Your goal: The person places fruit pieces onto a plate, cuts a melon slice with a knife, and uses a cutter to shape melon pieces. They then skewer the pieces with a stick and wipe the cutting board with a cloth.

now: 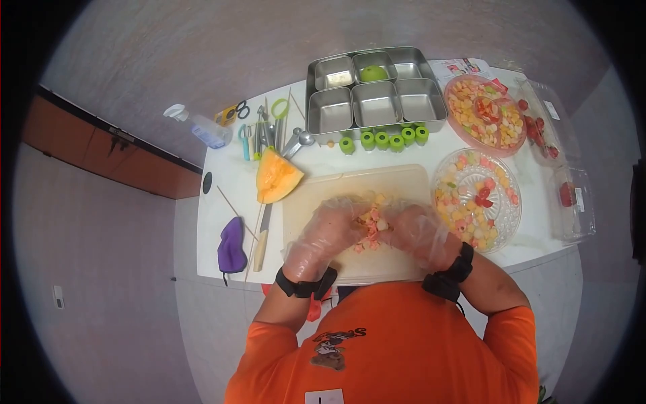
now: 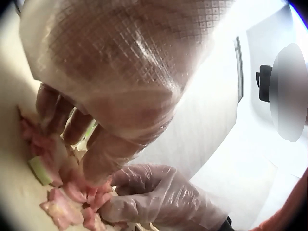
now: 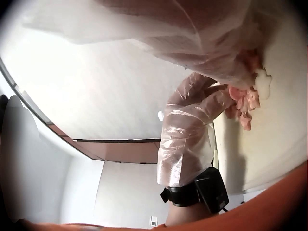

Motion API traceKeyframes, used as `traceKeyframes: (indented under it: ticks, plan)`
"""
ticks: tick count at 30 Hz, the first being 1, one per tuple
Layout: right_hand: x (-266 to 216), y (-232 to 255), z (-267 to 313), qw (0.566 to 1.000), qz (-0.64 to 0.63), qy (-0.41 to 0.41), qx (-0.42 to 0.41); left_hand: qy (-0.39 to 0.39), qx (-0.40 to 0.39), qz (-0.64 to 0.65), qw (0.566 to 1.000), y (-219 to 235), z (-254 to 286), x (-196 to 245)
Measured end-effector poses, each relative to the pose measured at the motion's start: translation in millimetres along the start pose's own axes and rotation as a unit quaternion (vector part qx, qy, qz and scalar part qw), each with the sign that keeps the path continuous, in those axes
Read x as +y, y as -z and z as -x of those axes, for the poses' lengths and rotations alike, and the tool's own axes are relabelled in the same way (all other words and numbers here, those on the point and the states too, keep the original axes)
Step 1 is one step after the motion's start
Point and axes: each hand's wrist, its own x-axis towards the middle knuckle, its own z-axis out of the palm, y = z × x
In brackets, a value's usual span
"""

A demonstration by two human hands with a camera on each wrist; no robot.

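Note:
Both hands wear clear plastic gloves and meet over a cutting board (image 1: 309, 192). Between them is a small heap of cut fruit pieces (image 1: 372, 225), mostly pink, with some pale and yellowish ones. From the left side, my left hand (image 1: 333, 229) curls its fingers around the heap. My right hand (image 1: 417, 232) closes in from the other side, its thumb and fingers gripping pink pieces in the left wrist view. Some star-shaped pink pieces (image 2: 61, 209) and a green-edged piece (image 2: 41, 171) lie on the board by the fingertips. The palms hide part of the heap.
Left of the board lie a melon wedge (image 1: 277, 176), a knife (image 1: 261, 249) and a purple cloth item (image 1: 232, 248). Behind stand a steel tray (image 1: 377, 128) and green-handled cutters (image 1: 382, 140). A glass plate (image 1: 508, 222) and pink dish (image 1: 451, 124) of fruit stand right.

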Motion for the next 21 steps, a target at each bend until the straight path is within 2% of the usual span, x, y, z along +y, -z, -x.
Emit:
traceKeyframes:
  ticks: [3, 5, 6, 8, 12, 13, 14, 15, 17, 18, 20, 21]
  plan:
    - [1, 1, -1, 1.000, 0.007, 0.025, -0.012, -0.006, 0.016, 0.021, 1.000, 1, 2, 0]
    - [-2, 4, -1, 1.000, -0.020, -0.003, 0.014, 0.045, -0.003, 0.059, 0.997, 5, 2, 5]
    - [-2, 5, -1, 1.000, -0.019, -0.004, 0.014, 0.043, -0.003, 0.060, 0.997, 3, 4, 3]
    - [0, 9, -1, 0.998, -0.048, -0.043, -0.006, 0.053, 0.061, 0.101, 0.992, -1, 9, -3]
    - [-3, 30, 5, 0.991, -0.115, -0.072, -0.022, 0.096, 0.081, 0.160, 0.979, -5, 14, -5]
    - [-11, 39, 9, 0.983, -0.161, -0.084, 0.024, 0.130, 0.089, 0.331, 0.930, -8, 16, -3]
    - [-17, 43, 11, 0.971, -0.207, -0.096, 0.070, 0.161, 0.093, 0.492, 0.851, -12, 19, -1]
    - [-19, 40, 12, 0.971, -0.204, -0.100, 0.070, 0.158, 0.090, 0.494, 0.850, -11, 20, 6]
    - [-19, 37, 16, 0.975, -0.171, -0.015, 0.142, 0.191, 0.021, 0.672, 0.715, -11, 16, 30]
    - [-22, 42, 18, 0.976, -0.157, -0.032, 0.145, 0.183, 0.003, 0.679, 0.711, -19, 12, 34]
    - [-31, 50, 19, 0.965, -0.244, -0.063, 0.074, 0.158, -0.034, 0.699, 0.697, -31, 9, 36]
    - [-29, 48, 22, 0.966, -0.233, -0.079, 0.080, 0.151, -0.052, 0.704, 0.692, -37, 6, 35]
